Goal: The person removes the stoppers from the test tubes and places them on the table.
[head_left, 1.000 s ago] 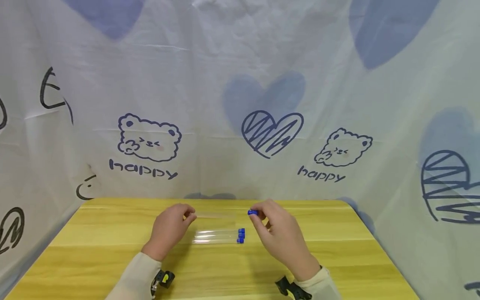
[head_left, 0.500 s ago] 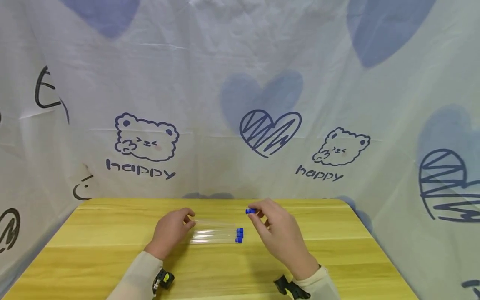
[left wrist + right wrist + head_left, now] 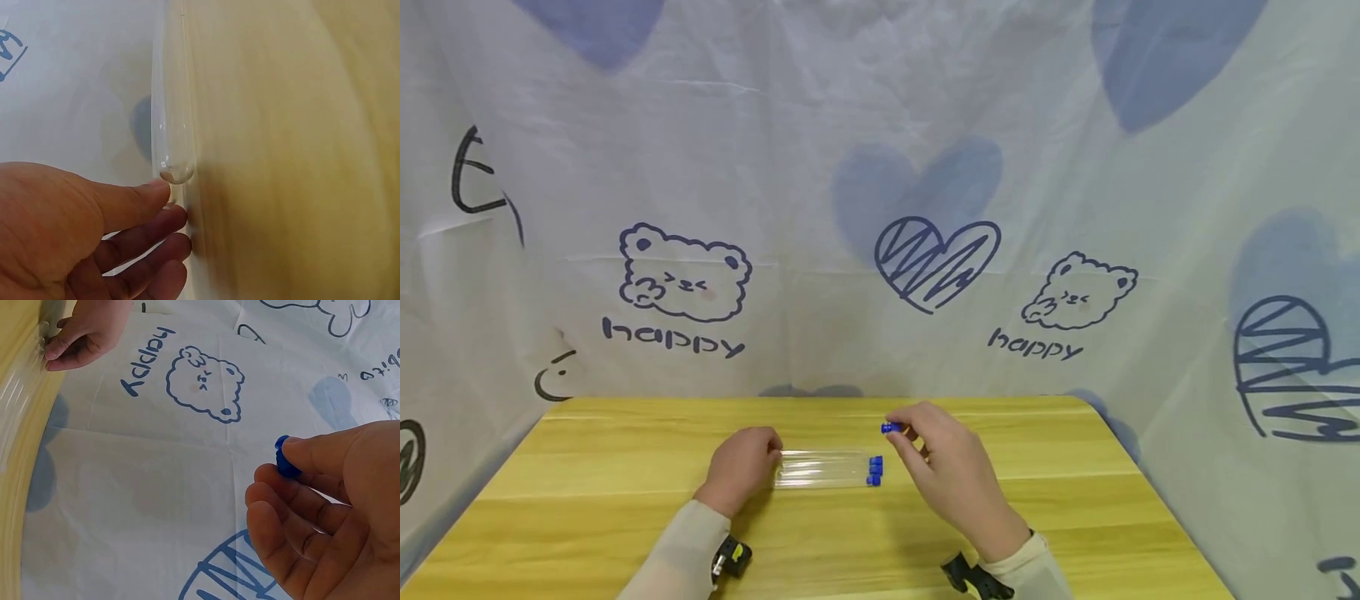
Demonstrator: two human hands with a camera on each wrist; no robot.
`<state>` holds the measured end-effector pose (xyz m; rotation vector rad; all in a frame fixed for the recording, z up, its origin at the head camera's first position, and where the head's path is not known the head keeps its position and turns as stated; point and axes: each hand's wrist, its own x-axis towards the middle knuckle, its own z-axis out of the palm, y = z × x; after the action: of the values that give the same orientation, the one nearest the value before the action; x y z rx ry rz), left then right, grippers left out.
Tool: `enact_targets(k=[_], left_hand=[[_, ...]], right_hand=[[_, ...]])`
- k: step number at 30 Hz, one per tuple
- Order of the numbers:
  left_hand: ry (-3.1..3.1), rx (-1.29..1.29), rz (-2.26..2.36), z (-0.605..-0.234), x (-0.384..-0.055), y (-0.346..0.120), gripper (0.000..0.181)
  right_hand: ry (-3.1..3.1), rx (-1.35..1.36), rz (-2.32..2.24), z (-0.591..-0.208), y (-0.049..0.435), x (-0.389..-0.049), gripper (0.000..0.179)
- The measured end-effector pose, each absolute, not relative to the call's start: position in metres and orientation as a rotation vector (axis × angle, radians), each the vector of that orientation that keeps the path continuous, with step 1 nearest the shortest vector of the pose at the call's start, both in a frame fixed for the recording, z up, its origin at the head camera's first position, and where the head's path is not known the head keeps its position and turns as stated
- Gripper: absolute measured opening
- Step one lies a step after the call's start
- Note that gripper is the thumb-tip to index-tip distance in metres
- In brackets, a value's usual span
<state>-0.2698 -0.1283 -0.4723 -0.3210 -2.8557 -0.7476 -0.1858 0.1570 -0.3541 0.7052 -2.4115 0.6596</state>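
A yellow tabletop (image 3: 820,546) with streaky wood grain and rounded far corners stands close against a pale, creased cloth (image 3: 808,150) that covers the back and both sides like a curtain. Soft blue hearts (image 3: 917,187) are printed across the cloth, along with a scribble-filled outlined heart (image 3: 937,265) and two bear faces (image 3: 685,273) drawn in dark blue line.

The writing that can be read is "happy", lettered under each bear. At the left edge of the head view are thick black strokes (image 3: 475,171), cut off by a fold, one resembling an E.

Several clear tubes (image 3: 823,471) lie side by side near the middle of the tabletop, pointing left to right. They are slim, shiny and see-through, with rounded left ends; three small blue caps (image 3: 876,470) sit in a row at their right ends. Whether they are glass or plastic cannot be told.

The hands are well apart. The left hand (image 3: 741,468) pinches a clear tube at its rounded end between thumb and forefinger. The right hand (image 3: 955,475) pinches a loose blue cap (image 3: 891,427) above the tabletop, just beyond the capped ends. Both sleeves (image 3: 673,546) are cream, with black straps (image 3: 733,557) at the wrists.
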Motion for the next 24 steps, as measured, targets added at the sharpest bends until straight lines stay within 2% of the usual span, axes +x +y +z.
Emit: enact_targets(k=[7,16,24], left_hand=[[-2.880,-0.332,-0.716,-0.4751,-0.2728,-0.1292,0.008],[-2.911,-0.355,-0.718,-0.4714,-0.2712,-0.1270,0.028],[-2.924,-0.356,-0.691,-0.4722,-0.2717,-0.1269,0.028]], right_hand=[[-2.428,0.702,0.660,-0.3547,0.1554,-0.1862,0.011],[-2.453,0.702,0.610,-0.3542,0.1552,-0.1863,0.011],[-2.476,0.673,0.580,-0.3542,0.1559,-0.1858,0.012]])
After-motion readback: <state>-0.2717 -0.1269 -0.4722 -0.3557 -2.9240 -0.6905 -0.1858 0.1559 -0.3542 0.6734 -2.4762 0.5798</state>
